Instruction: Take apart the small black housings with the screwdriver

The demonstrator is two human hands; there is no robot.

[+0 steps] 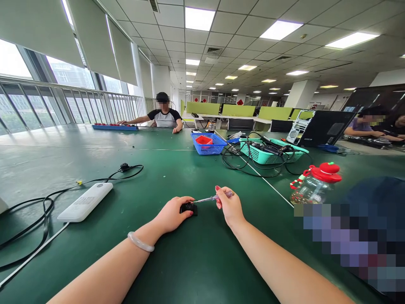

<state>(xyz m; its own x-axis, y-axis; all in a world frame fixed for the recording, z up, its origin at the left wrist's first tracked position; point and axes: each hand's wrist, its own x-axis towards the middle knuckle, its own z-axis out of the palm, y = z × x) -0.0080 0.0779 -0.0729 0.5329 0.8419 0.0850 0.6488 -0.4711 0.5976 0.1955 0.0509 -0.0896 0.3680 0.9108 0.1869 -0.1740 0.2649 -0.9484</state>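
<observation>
My left hand [174, 214] is closed around a small black part [189, 207] on the green table, thumb on the near side and fingers on the far side. What kind of part it is cannot be made out. In my right hand [230, 207] is a screwdriver [209, 199] with a clear handle, pinched between thumb and fingers. Its thin shaft points left, and the tip is at the upper right edge of the black part; whether it touches is too small to tell.
A white power bank [86, 202] with cables lies to the left. Ahead are a blue basket [209, 147] and a green basket [265, 158] full of cables. A red-lidded jar [311, 190] stands at right. Across the table [158, 166] sits a person [164, 115].
</observation>
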